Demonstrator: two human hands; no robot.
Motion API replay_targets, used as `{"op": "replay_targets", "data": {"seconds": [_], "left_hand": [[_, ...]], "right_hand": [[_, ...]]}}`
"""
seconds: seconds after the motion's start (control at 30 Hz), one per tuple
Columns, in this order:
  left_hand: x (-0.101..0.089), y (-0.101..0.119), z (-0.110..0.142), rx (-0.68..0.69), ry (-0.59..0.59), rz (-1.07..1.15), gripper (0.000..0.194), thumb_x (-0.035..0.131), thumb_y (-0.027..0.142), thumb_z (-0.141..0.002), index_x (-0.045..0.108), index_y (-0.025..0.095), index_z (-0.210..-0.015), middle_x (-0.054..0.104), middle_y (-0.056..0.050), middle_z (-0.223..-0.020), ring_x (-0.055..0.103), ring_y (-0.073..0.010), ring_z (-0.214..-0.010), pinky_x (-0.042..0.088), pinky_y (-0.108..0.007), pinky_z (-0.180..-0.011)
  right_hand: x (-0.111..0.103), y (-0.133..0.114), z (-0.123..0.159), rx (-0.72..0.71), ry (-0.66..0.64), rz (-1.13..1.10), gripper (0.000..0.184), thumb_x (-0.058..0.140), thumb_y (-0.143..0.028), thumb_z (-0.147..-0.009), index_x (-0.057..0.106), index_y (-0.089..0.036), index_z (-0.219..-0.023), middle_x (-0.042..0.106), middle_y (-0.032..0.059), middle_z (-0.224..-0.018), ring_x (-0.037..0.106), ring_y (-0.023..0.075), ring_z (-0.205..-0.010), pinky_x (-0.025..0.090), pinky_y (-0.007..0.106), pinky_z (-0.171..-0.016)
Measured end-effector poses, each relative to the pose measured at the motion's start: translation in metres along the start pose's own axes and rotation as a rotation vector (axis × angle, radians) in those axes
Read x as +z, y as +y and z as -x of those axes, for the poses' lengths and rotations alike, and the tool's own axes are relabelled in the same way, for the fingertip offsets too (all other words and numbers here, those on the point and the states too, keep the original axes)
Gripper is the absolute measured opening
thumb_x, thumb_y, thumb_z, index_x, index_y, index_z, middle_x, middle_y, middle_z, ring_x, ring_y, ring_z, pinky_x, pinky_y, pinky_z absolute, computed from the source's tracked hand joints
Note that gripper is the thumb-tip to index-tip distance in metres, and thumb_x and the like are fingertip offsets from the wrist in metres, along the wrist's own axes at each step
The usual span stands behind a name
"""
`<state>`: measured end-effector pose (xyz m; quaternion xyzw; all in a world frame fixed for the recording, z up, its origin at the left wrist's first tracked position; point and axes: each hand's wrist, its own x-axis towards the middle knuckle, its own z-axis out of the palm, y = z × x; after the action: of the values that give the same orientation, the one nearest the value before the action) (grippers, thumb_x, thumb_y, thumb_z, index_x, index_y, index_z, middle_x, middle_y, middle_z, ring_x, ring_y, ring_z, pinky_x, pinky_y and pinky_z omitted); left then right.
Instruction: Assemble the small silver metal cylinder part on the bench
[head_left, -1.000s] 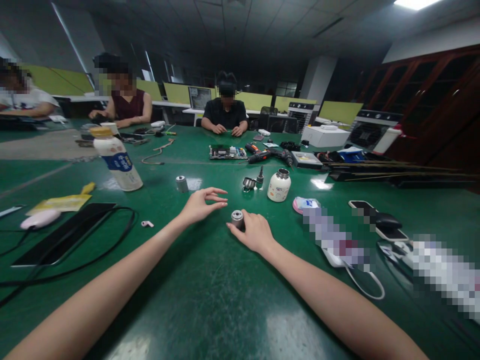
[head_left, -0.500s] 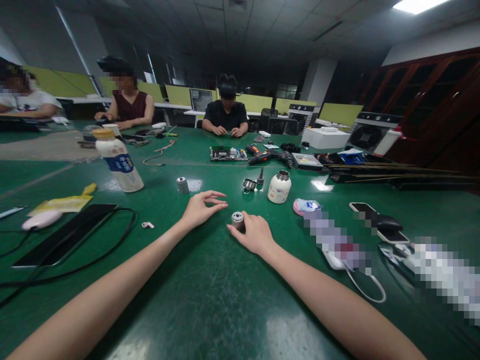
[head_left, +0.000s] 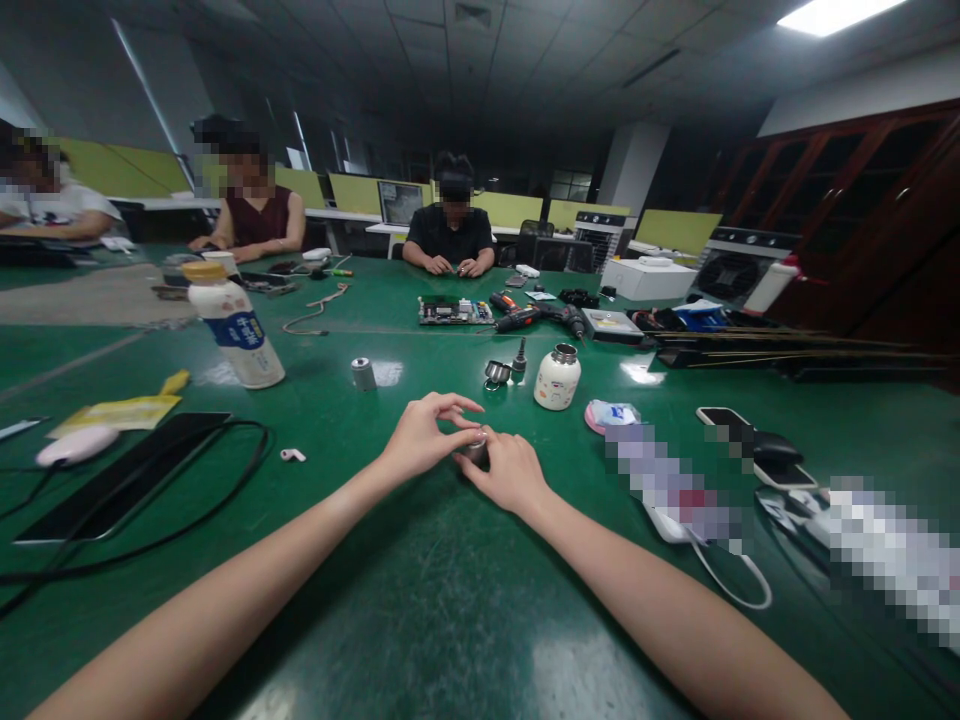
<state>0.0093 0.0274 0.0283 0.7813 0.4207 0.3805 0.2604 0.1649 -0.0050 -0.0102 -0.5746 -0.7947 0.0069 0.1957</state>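
Observation:
My right hand point(head_left: 510, 470) is closed round a small metal cylinder point(head_left: 474, 452), thumb on the near side and fingers on the far side. The cylinder stands low at the table top, partly covered by both hands. Over its upper end reaches my left hand point(head_left: 427, 432), its thumb and fingers curved and a gap showing between them. The thumb tip comes close to my right fingers; whether it touches the cylinder I cannot tell. A second metal cylinder point(head_left: 364, 374) stands upright beyond my left hand. Farther ahead are a white flask point(head_left: 558, 378), its lid point(head_left: 496, 374) and a dark stepped bit point(head_left: 519, 360).
On the green table point(head_left: 420, 600), a milk bottle point(head_left: 240, 335), black tablet point(head_left: 127, 475) with cable and an earbud point(head_left: 292, 455) lie left. A circuit board point(head_left: 455, 311) and power drills point(head_left: 525, 316) lie ahead; a phone point(head_left: 724, 430) is right. Several people sit across the table.
My left hand has moved right and slightly down, over the cylinder, and now hides its top face. My right hand keeps its hold in nearly the same place.

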Motion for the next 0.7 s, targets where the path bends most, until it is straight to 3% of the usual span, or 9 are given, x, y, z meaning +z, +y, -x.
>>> {"op": "replay_targets", "data": {"seconds": [0.17, 0.3, 0.37, 0.5, 0.7], "left_hand": [[-0.001, 0.003, -0.002, -0.032, 0.062, 0.041, 0.034, 0.072, 0.035, -0.072, 0.067, 0.018, -0.101, 0.072, 0.0, -0.066, 0.07, -0.0211, -0.077, 0.051, -0.033, -0.079], [-0.014, 0.001, -0.007, -0.021, -0.175, 0.14, 0.037, 0.07, 0.034, -0.073, 0.064, 0.017, -0.106, 0.074, -0.001, -0.073, 0.071, -0.0213, -0.083, 0.051, -0.033, -0.083], [-0.019, 0.0, -0.008, -0.022, -0.219, 0.144, 0.036, 0.071, 0.033, -0.073, 0.064, 0.017, -0.105, 0.075, -0.002, -0.077, 0.071, -0.0219, -0.086, 0.051, -0.034, -0.084], [-0.018, 0.002, -0.007, -0.006, -0.142, 0.098, 0.039, 0.071, 0.032, -0.073, 0.063, 0.018, -0.108, 0.076, -0.003, -0.083, 0.07, -0.0227, -0.09, 0.048, -0.037, -0.091], [-0.005, 0.007, -0.001, -0.005, -0.144, 0.102, 0.039, 0.071, 0.034, -0.074, 0.064, 0.019, -0.11, 0.076, -0.006, -0.093, 0.07, -0.024, -0.095, 0.05, -0.037, -0.09]], "right_hand": [[-0.001, -0.001, 0.0, 0.004, -0.001, 0.004, 0.039, 0.045, -0.053, -0.092, 0.057, -0.017, -0.103, 0.071, 0.0082, -0.091, 0.066, 0.0243, -0.088, 0.041, 0.032, -0.075], [-0.001, -0.001, 0.0, 0.007, 0.003, 0.024, 0.04, 0.046, -0.054, -0.091, 0.057, -0.017, -0.101, 0.071, 0.0084, -0.091, 0.066, 0.0245, -0.087, 0.041, 0.032, -0.074], [-0.001, -0.001, 0.0, 0.009, -0.002, 0.029, 0.039, 0.046, -0.054, -0.091, 0.056, -0.018, -0.1, 0.071, 0.0082, -0.09, 0.066, 0.024, -0.087, 0.04, 0.031, -0.074], [-0.001, -0.001, 0.0, 0.021, -0.02, 0.02, 0.039, 0.044, -0.054, -0.092, 0.056, -0.018, -0.099, 0.07, 0.0085, -0.09, 0.066, 0.0234, -0.087, 0.04, 0.031, -0.074], [-0.002, -0.001, 0.0, 0.003, -0.015, -0.002, 0.044, 0.045, -0.051, -0.092, 0.054, -0.015, -0.115, 0.071, 0.0099, -0.098, 0.066, 0.0243, -0.092, 0.041, 0.033, -0.078]]}}
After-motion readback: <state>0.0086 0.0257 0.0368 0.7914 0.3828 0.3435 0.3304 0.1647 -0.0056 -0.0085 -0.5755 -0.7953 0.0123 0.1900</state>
